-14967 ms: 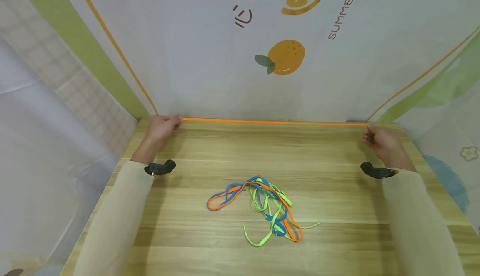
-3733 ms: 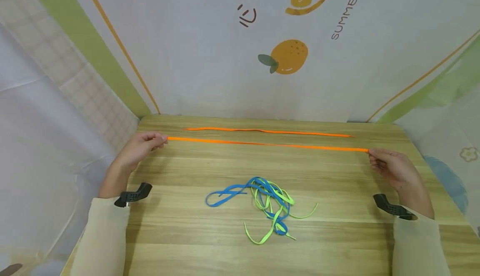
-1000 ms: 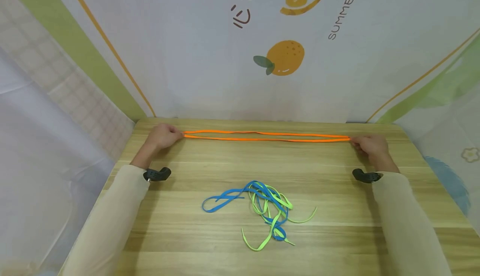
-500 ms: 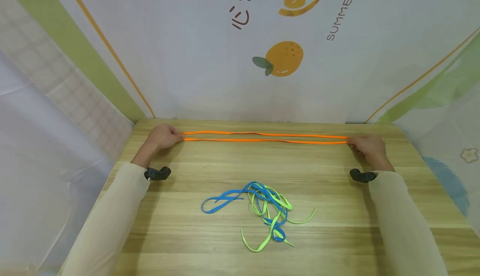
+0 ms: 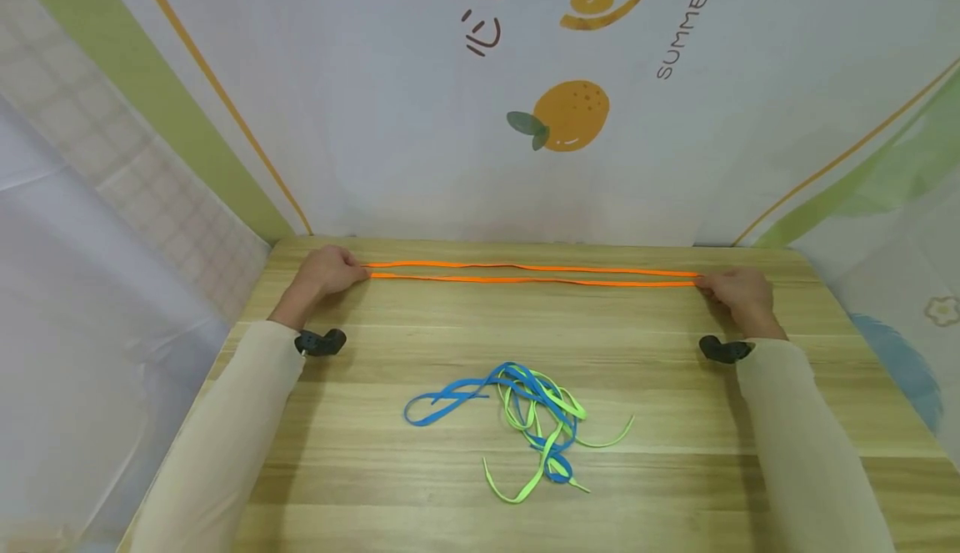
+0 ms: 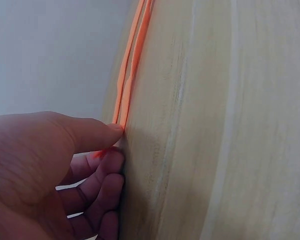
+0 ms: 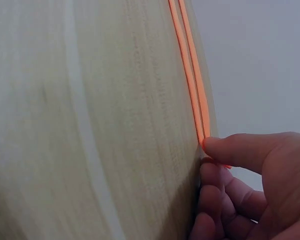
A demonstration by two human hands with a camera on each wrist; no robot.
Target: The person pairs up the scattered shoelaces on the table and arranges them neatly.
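Observation:
Two flat orange shoelaces lie almost parallel along the back of the wooden table, a narrow gap between them. At the left end of the near orange shoelace [image 5: 495,280], my left hand [image 5: 326,273] pinches it between thumb and fingers, low at the tabletop. My right hand [image 5: 741,293] pinches its other end in the same way. The far orange shoelace [image 5: 585,268] runs right up to both hands, its tips partly hidden by them. Both wrist views show the thumbs pressed on the near shoelace [image 6: 135,60], [image 7: 187,70], with the other fingers curled beneath.
Nearer the front of the table [image 5: 360,470], a blue shoelace [image 5: 477,381] and a yellow-green shoelace [image 5: 512,500] lie in a loose tangle. A white printed cloth [image 5: 420,119] hangs directly behind the table's back edge.
Earlier, one orange shoelace was stretched at the back edge; another, then in the tangle, was later held taut and now lies beside it. Over the last second the near shoelace has shifted slightly frontward.

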